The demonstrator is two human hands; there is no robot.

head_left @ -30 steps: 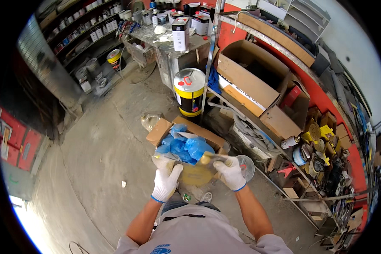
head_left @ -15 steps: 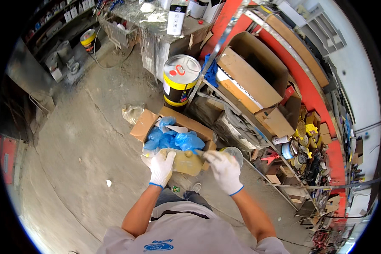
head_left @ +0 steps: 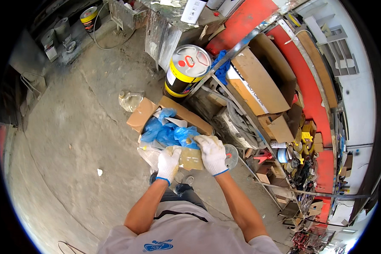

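Both my hands wear white knit gloves with blue cuffs. Between them is a yellowish, translucent container, apparently a plastic jug, tilted at the near side of an open cardboard box. My left hand is closed on its left end. At its upper right my right hand has curled fingers, with a small yellowish-brown bit at the tips that I cannot make out. Crumpled blue plastic bags and some white scraps fill the box just beyond my hands.
Beyond the box stands a black-and-yellow drum with a metal lid; a clear jug lies left of it. To the right runs a metal shelf rack holding a large open carton and cluttered cans. A clear round tub is beside my right hand.
My right hand has moved left and inward, from apart on the right to the container's upper right. My left hand has shifted slightly right, and the container is tilted differently.
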